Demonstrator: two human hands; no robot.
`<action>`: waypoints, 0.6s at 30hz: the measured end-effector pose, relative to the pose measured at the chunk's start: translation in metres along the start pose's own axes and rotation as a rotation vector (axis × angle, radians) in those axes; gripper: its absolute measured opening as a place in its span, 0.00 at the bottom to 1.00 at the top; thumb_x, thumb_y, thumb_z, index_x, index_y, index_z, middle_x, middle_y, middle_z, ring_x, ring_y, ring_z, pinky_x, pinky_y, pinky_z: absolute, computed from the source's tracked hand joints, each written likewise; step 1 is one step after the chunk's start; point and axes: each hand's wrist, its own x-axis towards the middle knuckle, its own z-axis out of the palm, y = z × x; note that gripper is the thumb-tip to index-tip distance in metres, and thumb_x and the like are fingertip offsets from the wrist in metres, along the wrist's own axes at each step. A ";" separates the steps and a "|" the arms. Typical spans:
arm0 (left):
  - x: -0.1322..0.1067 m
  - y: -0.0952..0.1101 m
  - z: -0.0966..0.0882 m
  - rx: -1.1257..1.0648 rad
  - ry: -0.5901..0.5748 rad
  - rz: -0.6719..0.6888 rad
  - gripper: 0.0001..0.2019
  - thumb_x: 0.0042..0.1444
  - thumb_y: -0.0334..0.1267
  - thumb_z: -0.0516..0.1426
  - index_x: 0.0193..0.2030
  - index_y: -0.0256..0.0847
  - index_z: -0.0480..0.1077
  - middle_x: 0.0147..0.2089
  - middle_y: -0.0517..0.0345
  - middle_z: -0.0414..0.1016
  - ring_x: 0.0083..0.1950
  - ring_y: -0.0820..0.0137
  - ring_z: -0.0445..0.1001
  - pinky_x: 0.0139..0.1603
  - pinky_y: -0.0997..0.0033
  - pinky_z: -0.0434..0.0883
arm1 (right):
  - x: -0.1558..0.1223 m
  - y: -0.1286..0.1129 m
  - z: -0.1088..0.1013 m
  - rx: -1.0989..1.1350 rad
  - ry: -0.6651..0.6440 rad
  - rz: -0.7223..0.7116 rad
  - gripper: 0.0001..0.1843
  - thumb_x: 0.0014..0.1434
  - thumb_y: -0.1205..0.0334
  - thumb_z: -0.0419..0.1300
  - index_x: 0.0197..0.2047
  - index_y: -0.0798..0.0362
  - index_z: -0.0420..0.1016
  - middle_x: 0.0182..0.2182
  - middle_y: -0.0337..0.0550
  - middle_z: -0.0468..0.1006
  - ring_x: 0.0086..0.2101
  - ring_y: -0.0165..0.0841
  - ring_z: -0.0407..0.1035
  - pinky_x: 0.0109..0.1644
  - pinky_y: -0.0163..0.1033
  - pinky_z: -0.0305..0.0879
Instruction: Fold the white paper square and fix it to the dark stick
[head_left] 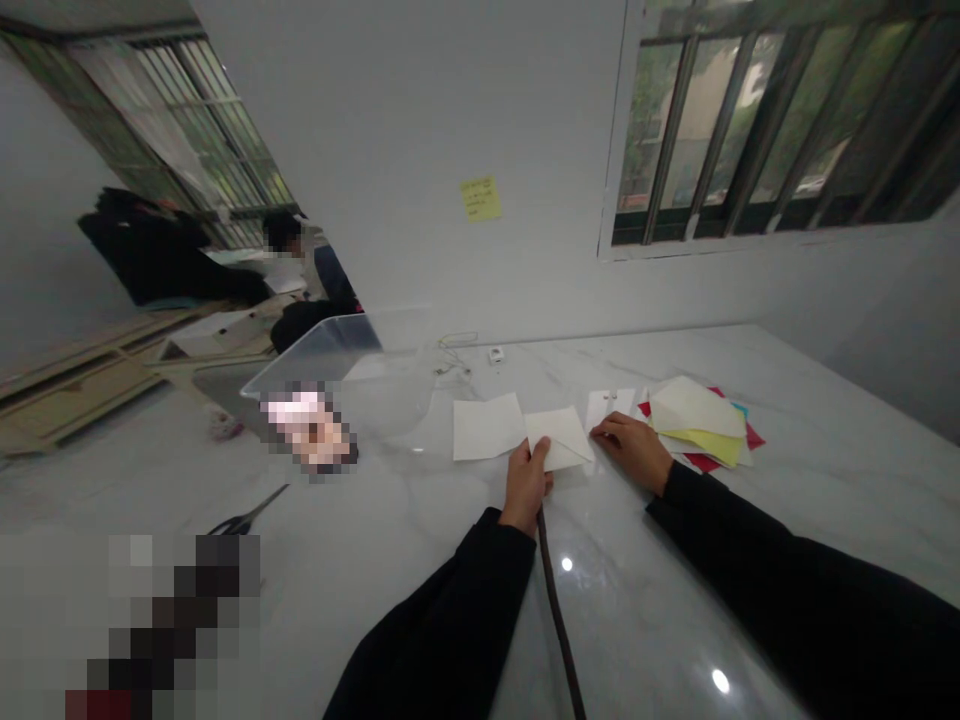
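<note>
Expect a light, thin, fairly stiff but easily creased envelope (pixel 566 425), best taken flat by its lower edge. Clamped now between thumb and fingers of the left hand (pixel 527 485) at its lower left, just beside a white sheet (pixel 487 428). Near its right edge, bunched fingertips of the right hand (pixel 634 450); impossible to tell whether pinching anything.

The yellow note (pixel 480 199) seemingly bears handwriting, too blurred to read.

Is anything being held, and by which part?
The left hand grips folded paper by its lower left corner; I can't tell whether the right hand holds anything.
</note>
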 end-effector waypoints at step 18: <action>0.001 -0.003 -0.002 0.115 -0.057 0.066 0.18 0.52 0.52 0.60 0.34 0.36 0.71 0.18 0.67 0.59 0.15 0.80 0.51 0.16 0.78 0.50 | -0.024 -0.023 -0.014 0.500 0.155 0.198 0.20 0.64 0.52 0.52 0.56 0.49 0.71 0.45 0.47 0.79 0.40 0.36 0.74 0.43 0.42 0.73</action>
